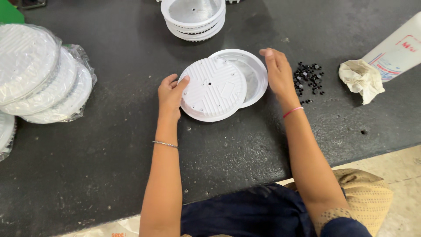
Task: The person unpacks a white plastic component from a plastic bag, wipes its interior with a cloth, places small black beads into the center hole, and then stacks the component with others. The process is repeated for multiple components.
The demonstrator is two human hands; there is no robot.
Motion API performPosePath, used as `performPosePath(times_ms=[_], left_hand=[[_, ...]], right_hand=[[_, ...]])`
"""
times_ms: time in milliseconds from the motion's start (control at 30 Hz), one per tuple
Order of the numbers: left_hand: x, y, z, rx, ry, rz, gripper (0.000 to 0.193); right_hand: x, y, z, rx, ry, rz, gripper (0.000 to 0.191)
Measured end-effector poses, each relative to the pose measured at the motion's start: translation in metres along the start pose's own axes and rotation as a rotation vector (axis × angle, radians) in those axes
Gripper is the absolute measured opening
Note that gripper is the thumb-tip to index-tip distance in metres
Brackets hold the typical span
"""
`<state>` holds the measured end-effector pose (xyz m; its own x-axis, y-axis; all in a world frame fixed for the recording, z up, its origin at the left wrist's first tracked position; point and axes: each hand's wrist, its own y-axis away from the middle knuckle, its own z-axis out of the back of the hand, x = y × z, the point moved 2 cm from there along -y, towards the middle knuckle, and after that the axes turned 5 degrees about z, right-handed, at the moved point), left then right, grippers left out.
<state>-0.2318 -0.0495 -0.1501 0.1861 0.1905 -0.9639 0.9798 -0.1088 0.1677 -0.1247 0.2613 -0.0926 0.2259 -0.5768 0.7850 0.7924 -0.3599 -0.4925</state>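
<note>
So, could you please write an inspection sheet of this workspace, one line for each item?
Surface: dark speckled worktop.
Job's things: ribbed round white disc overlapping shallow round white dish.
Clutter: small black beads, crumpled cloth, white tube, stacked white dishes, plastic-wrapped white discs.
Hands: left hand touches the disc's edge; right hand open beside the dish's rim.
Cables: nothing seen.
Surroundings: pale floor.
</note>
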Motion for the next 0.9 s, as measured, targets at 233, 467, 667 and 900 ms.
performPosePath(times_ms=[233, 467, 667, 900], left_hand=[[-0.013, -0.007, 0.032, 0.007, 0.149, 0.034, 0.051], [-0.032, -0.012, 0.07, -0.187, 0.225, 0.139, 0.043], [-0.039, -0.012, 0.088, -0.221, 0.253, 0.048, 0.034], [-0.054, -0.008, 0.111, -0.304, 0.449, -0.129, 0.038]], right_hand=[[-0.013, 0.0, 0.012, -0.042, 0.001, -0.141, 0.04], [-0.013, 0.0, 0.009, -0.029, 0.033, -0.127, 0.035], [-0.01, 0.003, 0.008, 0.086, 0.169, -0.178, 0.037], [0.003, 0.006, 0.005, 0.205, 0.205, -0.325, 0.041]])
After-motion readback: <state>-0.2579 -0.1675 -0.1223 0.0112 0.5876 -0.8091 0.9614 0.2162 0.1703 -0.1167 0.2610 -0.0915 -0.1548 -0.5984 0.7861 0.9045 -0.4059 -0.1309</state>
